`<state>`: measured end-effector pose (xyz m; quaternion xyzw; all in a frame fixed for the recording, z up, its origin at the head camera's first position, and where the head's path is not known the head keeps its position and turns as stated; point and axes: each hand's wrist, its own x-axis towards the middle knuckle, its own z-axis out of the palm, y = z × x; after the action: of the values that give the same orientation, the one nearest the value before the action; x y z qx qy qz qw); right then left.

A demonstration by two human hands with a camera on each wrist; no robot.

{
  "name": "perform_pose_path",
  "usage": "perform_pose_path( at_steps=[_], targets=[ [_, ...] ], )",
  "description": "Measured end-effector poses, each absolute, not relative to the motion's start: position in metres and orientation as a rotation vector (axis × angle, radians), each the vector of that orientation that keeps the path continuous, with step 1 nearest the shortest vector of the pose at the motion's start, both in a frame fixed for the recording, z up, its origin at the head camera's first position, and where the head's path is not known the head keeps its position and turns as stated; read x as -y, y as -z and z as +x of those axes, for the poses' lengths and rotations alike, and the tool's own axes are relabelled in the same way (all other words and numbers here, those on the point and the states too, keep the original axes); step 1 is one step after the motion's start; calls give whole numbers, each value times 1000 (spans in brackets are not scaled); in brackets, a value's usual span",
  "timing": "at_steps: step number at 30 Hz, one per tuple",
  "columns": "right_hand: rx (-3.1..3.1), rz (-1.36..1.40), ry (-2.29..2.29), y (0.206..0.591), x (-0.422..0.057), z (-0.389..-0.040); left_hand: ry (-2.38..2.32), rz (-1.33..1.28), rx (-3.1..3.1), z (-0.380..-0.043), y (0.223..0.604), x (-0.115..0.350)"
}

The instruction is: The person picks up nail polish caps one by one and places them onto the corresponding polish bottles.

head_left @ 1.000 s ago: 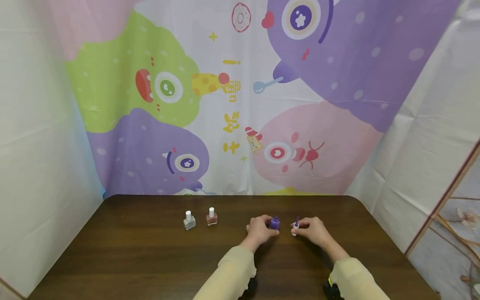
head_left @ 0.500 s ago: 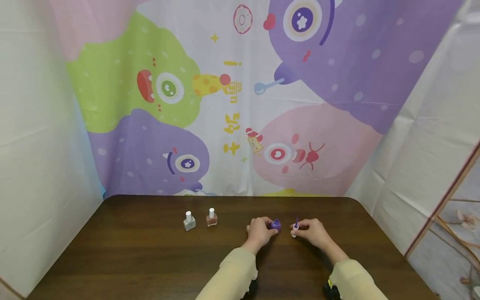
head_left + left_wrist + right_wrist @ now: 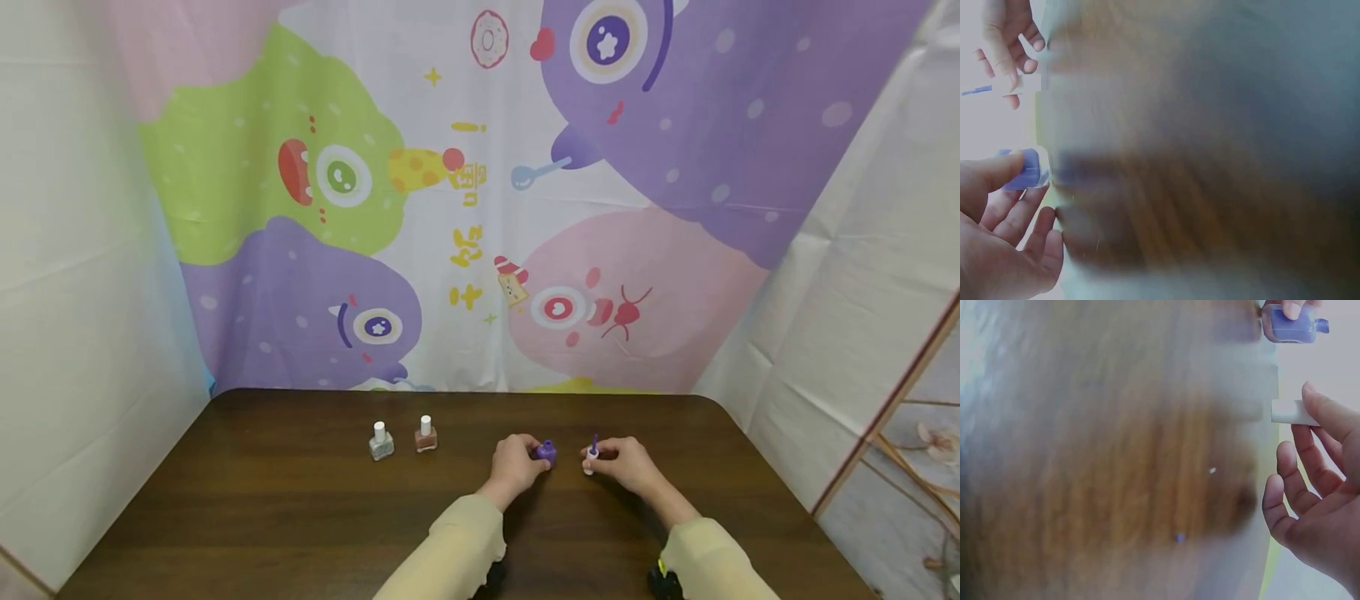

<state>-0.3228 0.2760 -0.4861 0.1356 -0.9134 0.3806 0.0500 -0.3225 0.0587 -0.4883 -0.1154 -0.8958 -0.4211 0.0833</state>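
Between thumb and fingers my left hand (image 3: 513, 467) pinches an uncapped purple nail polish bottle (image 3: 546, 452); its open neck shows in the right wrist view, and the bottle's base is at or close to the tabletop. To its right, my right hand (image 3: 628, 463) pinches the white cap (image 3: 590, 464) with the purple-coated brush (image 3: 596, 443) pointing up. In the right wrist view the cap (image 3: 1288, 411) sits between thumb and index finger, the other fingers loosely bent. A small gap separates cap and bottle (image 3: 1025, 169).
Two capped nail polish bottles stand to the left on the dark wooden table (image 3: 300, 508): a silver-grey one (image 3: 381, 446) and a pinkish-brown one (image 3: 426, 437). A cartoon-printed curtain (image 3: 465, 333) hangs behind the table. A tiny purple spot (image 3: 1180, 538) shows on the tabletop.
The purple bottle tilted a little in my left hand, then moved slightly left with it. My right hand with the brush cap stays nearly still.
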Motion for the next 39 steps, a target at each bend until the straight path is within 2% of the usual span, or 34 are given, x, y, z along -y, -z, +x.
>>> perform_pose_path(
  at_steps=[14, 39],
  targets=[
    [2804, 426, -1210, 470, -270, -316, 1311, -497, 2652, -305, 480, -33],
    [2720, 441, -1177, 429, -267, -303, 1399, -709, 2575, -272, 428, 2]
  ],
)
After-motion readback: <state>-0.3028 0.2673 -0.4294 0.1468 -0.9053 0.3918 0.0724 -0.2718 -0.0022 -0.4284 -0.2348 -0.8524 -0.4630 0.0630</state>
